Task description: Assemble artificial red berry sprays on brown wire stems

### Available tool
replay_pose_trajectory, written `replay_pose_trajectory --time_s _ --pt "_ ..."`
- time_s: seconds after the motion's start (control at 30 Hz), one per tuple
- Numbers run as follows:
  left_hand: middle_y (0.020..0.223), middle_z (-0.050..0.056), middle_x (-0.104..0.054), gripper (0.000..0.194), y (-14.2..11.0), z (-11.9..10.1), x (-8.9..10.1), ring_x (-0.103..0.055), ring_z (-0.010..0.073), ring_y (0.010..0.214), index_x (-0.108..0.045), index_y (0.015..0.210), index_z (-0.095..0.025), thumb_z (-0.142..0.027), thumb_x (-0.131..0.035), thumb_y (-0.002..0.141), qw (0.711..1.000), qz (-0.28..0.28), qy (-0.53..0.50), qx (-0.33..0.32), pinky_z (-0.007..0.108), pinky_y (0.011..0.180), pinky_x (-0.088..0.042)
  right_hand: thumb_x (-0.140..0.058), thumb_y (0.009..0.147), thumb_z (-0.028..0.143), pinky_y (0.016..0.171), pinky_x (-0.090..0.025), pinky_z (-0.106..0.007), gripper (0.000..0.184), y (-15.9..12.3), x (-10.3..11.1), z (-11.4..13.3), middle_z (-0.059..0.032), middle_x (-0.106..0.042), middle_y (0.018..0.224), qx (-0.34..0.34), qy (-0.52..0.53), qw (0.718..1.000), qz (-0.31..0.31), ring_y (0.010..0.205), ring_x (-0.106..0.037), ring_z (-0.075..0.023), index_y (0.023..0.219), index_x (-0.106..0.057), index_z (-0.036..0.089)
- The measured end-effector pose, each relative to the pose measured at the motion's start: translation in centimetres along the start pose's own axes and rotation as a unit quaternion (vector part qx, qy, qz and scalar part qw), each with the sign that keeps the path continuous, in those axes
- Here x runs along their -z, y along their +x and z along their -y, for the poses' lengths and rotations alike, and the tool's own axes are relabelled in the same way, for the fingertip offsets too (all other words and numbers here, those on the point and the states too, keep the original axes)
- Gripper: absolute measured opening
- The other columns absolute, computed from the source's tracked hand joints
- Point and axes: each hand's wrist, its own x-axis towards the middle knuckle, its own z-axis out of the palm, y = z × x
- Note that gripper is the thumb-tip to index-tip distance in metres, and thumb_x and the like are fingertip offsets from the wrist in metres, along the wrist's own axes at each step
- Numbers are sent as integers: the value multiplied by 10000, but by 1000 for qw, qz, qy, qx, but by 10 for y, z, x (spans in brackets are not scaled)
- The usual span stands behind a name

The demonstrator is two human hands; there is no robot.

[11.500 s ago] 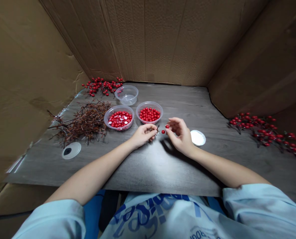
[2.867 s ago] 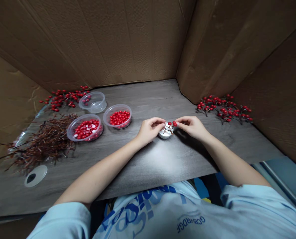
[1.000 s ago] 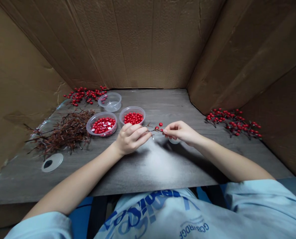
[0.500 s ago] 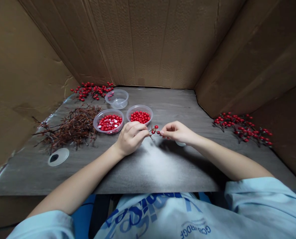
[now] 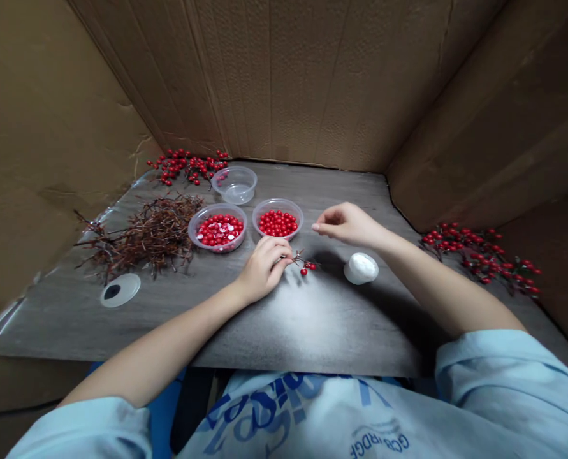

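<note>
A berry sprig is low over the middle of the grey wood-grain worktop, its long axis running roughly parallel to the near edge; the berried end points toward the right edge and dips slightly toward the near one. The left hand pinches its twig end between thumb and fingers. The right hand is apart from it, fingertips drawn close together; whether they hold anything I cannot tell. Nearer the right edge, a small tub with white contents sits below the right wrist. Just beyond the left hand stands a bowl of red berries, with a bowl of berries and white pieces and a clear bowl alongside. Brown twigs and a round lid lie toward the left edge. Finished-looking berry sprays occupy the far left corner and right edge. Room opens between the sprig and near edge.
</note>
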Motion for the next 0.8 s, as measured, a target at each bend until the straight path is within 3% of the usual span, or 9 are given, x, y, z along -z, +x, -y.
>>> replay_pose_trajectory --time_s 0.17,0.27,0.43,0.67,0.8 --pt "823 51 -589 82 -2 6 -7 -533 148 839 -545 776 -156 -145 -475 816 998 13 -52 34 325 803 -437 -560 740 240 601 -367 -216 181 47 0 13 -49 -667 743 89 -119 989 -21 654 -559 -116 816 -679 126" --pt "801 52 -597 91 -2 7 -7 -545 147 817 -554 761 -151 -143 -478 810 996 10 -65 57 318 787 -447 -507 729 120 666 -396 -228 247 73 -16 19 -69 -685 876 135 -220 966 1 787 -607 -160 894 -686 160" --pt "772 46 -608 92 1 7 -6 -560 140 774 -555 740 -153 -142 -485 799 992 4 -85 90 292 748 -458 -478 707 73 629 -429 -267 301 95 -33 27 -115 -686 891 129 -348 926 64 810 -633 -229 902 -686 171" --pt "753 34 -619 83 1 10 -6 -567 133 747 -555 735 -152 -159 -496 793 987 4 -102 126 262 709 -452 -510 720 119 583 -432 -269 215 98 -42 28 -147 -683 824 117 -354 923 94 748 -644 -244 841 -688 132" --pt "749 32 -628 72 1 11 -5 -568 127 722 -567 746 -146 -163 -509 787 983 -1 -109 146 243 668 -444 -556 701 106 641 -427 -245 188 99 -37 20 -99 -688 815 137 -260 953 80 744 -626 -185 834 -686 134"
